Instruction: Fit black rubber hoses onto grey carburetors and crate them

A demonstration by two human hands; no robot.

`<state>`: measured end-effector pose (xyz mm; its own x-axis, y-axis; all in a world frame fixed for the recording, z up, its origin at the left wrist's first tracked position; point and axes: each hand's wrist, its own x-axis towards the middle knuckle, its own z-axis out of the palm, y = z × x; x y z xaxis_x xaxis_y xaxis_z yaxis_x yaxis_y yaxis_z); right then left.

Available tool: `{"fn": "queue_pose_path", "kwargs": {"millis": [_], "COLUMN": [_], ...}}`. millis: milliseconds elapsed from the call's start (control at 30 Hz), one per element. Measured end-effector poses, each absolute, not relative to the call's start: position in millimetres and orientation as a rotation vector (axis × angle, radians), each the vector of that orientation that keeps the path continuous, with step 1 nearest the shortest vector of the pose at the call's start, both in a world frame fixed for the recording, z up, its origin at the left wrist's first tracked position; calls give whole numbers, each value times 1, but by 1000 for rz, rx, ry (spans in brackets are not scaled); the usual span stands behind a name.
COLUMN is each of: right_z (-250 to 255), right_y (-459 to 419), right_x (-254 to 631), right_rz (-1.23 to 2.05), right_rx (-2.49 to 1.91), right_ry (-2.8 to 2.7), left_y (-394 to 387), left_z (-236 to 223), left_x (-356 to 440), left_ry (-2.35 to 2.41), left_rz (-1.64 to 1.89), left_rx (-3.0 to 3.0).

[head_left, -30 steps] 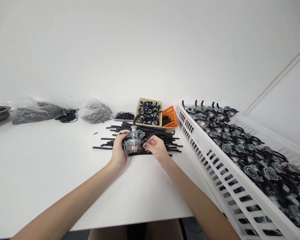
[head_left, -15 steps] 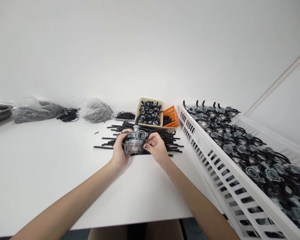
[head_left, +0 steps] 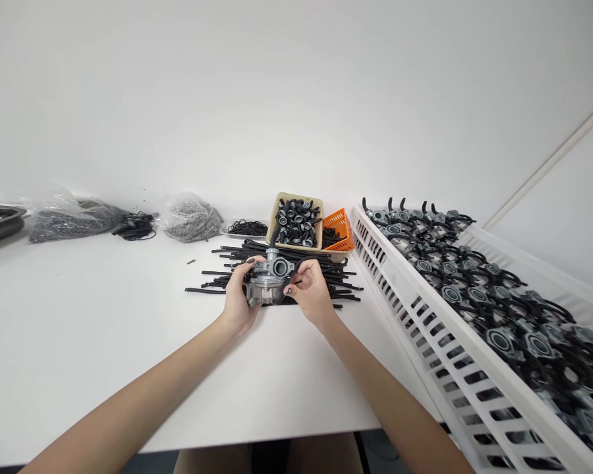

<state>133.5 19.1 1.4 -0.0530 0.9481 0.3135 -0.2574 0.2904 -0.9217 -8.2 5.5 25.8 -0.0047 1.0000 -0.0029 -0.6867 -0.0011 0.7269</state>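
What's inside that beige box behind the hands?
The beige box holds a heap of small black ring-shaped parts. Its bottom is covered by them.

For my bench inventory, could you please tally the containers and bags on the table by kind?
White slatted crates: 1
Tan bins: 1
Orange baskets: 1
Clear plastic bags: 2, the other at the left
Dark trays at the left edge: 1
Total: 6

Left hand (head_left: pixel 238 297) grips carburetor (head_left: pixel 268 280); right hand (head_left: pixel 310 291) pinches hose (head_left: pixel 293 274) beside it.
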Motion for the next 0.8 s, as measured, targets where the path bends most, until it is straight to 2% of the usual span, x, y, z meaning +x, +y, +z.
{"fn": "queue_pose_path", "kwargs": {"millis": [800], "right_z": [-4], "right_y": [19], "right_x": [135], "right_rz": [1162], "right_rx": [-846], "right_ry": [-1288], "left_y": [8], "left_z": [25], "left_x": [-8], "left_ry": [696], "left_rz": [1439], "left_rx": [537]}}
